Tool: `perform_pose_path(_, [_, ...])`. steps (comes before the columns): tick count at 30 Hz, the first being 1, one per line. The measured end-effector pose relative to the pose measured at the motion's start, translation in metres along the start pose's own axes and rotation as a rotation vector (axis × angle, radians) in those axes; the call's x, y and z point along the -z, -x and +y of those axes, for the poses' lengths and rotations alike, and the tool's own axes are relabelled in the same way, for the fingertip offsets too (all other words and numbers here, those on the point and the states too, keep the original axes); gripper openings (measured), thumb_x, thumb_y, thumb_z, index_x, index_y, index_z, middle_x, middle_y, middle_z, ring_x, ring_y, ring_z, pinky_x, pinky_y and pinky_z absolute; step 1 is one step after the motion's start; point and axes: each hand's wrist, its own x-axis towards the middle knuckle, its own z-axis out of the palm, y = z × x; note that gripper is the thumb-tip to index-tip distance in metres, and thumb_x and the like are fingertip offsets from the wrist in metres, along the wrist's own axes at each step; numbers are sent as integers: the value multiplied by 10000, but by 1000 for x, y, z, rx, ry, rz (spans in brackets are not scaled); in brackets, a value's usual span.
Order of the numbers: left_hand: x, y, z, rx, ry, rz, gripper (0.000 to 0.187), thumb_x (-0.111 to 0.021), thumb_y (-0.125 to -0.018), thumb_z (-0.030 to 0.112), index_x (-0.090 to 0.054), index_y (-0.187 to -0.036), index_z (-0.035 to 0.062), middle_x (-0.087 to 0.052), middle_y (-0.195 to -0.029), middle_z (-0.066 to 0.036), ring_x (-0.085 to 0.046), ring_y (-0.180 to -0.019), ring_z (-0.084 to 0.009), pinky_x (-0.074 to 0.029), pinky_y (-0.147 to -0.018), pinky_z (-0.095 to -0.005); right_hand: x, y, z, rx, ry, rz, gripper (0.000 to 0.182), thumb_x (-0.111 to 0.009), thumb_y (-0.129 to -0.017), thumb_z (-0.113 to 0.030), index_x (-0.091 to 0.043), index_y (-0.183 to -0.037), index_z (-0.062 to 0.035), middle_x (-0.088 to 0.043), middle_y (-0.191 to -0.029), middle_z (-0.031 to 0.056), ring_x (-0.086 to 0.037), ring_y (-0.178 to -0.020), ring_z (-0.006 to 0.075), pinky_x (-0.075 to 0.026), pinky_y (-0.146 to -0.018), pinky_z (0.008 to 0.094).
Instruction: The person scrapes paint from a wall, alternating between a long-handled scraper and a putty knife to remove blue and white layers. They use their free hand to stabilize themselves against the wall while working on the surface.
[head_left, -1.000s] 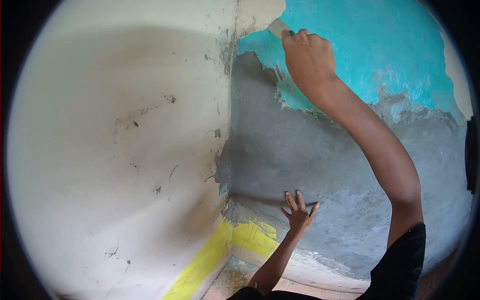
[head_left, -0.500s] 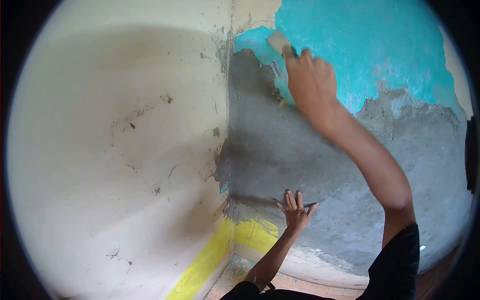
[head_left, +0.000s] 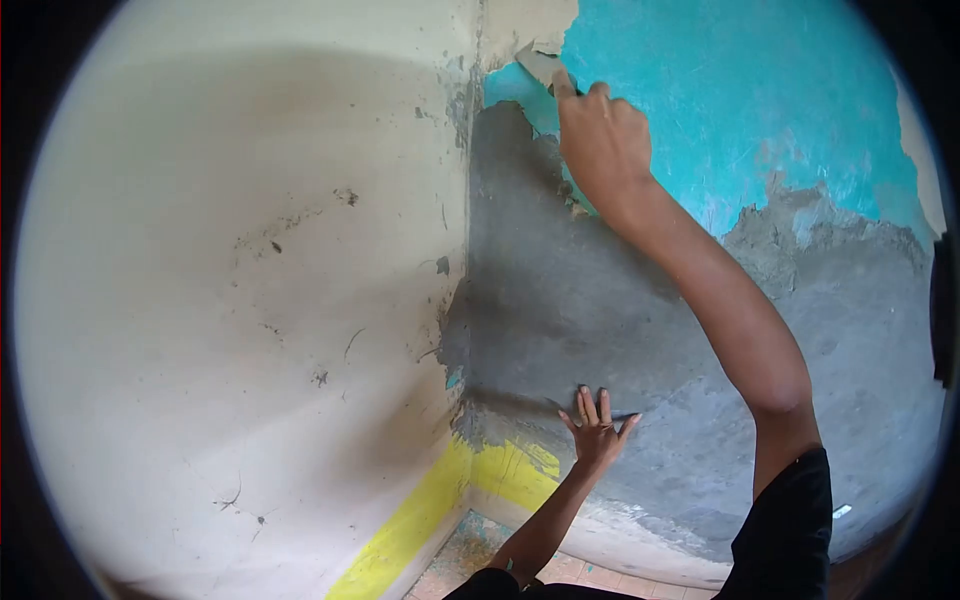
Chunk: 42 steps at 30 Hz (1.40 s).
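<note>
My right hand (head_left: 606,145) is raised to the upper part of the wall and closed round a scraper (head_left: 541,67) with a flat, light blade. The blade lies against the wall at the edge of the turquoise paint (head_left: 720,100), close to the corner. Its handle is mostly hidden in my fist. Lower down, my left hand (head_left: 597,438) rests with fingers spread on the bare grey plaster (head_left: 560,310) and holds nothing.
A cream wall (head_left: 220,330) with dark marks and cracks meets the grey wall at the corner. A yellow band (head_left: 400,530) runs low along both walls. Turquoise flakes lie on the tiled floor (head_left: 462,553). A dark object (head_left: 942,310) stands at the right edge.
The scraper in my right hand has moved left and slightly up toward the corner, and its blade has turned. The view has shifted slightly. My left hand stays spread on the wall.
</note>
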Motion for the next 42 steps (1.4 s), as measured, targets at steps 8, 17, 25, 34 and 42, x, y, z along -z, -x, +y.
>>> perform_pose_path(8, [-7, 2, -3, -22, -8, 39, 1027, -405, -860, 753, -161, -1516, 2, 12, -1562, -313, -18, -1472, -415, 15, -1066, -730, 13, 6, 19, -49, 29, -22, 296, -626, -775, -39, -634, -1069, -2, -651, -763, 150, -693, -662, 239, -564, -520, 325])
perform_pose_path(17, [-5, 3, -4, -30, 16, 54, 1011, -409, -858, 753, -200, -1507, 5, -26, -1554, -328, -45, -1470, -418, 5, -1064, -735, 20, -10, 16, -101, 8, 28, 190, -651, -746, -19, -665, -936, -24, -665, -746, 148, -703, -760, 242, -570, -564, 328])
perform_pose_path(25, [-5, 4, -4, -1, -35, 25, 1010, -391, -858, 760, -189, -1515, 19, 16, -1565, -307, -41, -1474, -403, 15, -1064, -734, 31, -29, 17, -87, -11, -48, 247, -664, -743, -34, -687, -988, -46, -671, -763, 122, -702, -766, 231, -577, -580, 332])
perform_pose_path(34, [4, 4, 0, 1, -34, -12, 990, -398, -873, 742, -149, -1528, 43, 31, -1571, -290, -25, -1476, -396, -14, -1059, -744, 18, -22, 24, -132, 139, -31, 146, -682, -722, -33, -707, -866, -32, -673, -821, 79, -696, -801, 206, -576, -572, 299])
perform_pose_path(42, [7, 1, 2, 6, -40, -33, 986, -395, -869, 748, -173, -1526, 47, 17, -1572, -289, -15, -1479, -386, 0, -1070, -730, 27, -27, 36, -90, 122, -38, 117, -638, -748, -25, -699, -847, -13, -690, -804, 107, -695, -791, 234, -579, -587, 332])
